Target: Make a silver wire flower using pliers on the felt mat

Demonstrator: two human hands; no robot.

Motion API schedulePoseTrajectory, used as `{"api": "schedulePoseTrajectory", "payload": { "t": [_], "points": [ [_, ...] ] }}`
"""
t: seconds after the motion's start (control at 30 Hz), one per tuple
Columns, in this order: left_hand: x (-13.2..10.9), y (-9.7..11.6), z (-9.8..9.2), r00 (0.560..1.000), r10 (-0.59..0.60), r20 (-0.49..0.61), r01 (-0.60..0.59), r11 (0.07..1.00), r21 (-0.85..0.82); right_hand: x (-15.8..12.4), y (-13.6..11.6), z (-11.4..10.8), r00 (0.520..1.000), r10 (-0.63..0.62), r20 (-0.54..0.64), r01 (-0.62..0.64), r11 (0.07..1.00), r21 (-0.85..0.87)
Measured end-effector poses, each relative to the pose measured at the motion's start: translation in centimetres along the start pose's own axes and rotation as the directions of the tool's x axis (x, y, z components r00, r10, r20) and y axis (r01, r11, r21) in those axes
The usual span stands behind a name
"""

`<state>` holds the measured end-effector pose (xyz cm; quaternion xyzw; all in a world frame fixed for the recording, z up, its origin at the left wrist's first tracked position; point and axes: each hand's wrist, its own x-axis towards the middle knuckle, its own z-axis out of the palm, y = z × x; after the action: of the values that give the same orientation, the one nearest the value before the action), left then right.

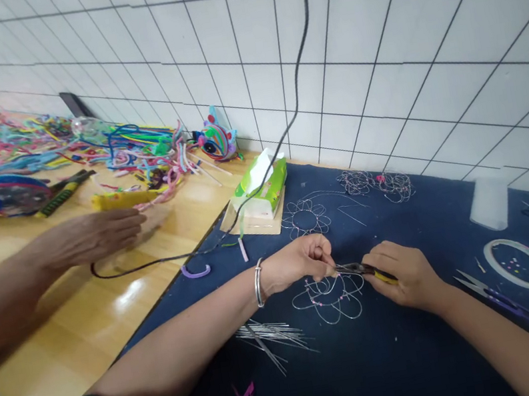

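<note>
Left hand pinching wire flower from just above. Right hand clasping yellow-handled pliers, tips seemingly meeting the pinched wire.

The room is brightly and evenly lit, with soft daylight-like light and only faint shadows. Glare pools in pale patches on the glossy wooden tabletop, while the dark blue cloth stays matte and swallows detail. The white tiled wall bows strongly, its grid lines curving toward the edges from wide-lens distortion. A neighbour's hand is smeared by motion blur, and the heap of coloured pipe cleaners at far left looks soft.
</note>
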<state>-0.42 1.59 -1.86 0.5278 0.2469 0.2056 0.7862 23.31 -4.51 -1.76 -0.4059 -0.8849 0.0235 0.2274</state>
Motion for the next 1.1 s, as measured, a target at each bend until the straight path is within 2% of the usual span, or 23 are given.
{"api": "schedulePoseTrajectory", "payload": {
  "t": [0.27, 0.57, 0.9, 1.1],
  "points": [
    [-0.1, -0.3, -0.3, 0.994, -0.029, 0.101, 0.032, 0.999, -0.031, -0.1, -0.3, 0.4, 0.999, -0.034, 0.003, 0.033, 0.999, 0.042],
    [-0.1, -0.4, -0.7, 0.99, -0.06, 0.132, 0.064, 0.998, -0.025, -0.4, -0.6, 0.6, 0.999, -0.029, 0.017, 0.028, 0.997, 0.077],
    [-0.3, 0.0, -0.6, 0.996, 0.034, 0.088, -0.032, 0.999, -0.022, -0.1, -1.0, 0.6, 1.0, 0.02, -0.02, -0.019, 0.995, 0.094],
    [-0.3, -0.2, -0.6, 0.996, 0.071, 0.056, -0.07, 0.998, -0.006, -0.1, -0.7, 0.8, 0.998, 0.059, -0.003, -0.058, 0.993, 0.104]
  ]
}}
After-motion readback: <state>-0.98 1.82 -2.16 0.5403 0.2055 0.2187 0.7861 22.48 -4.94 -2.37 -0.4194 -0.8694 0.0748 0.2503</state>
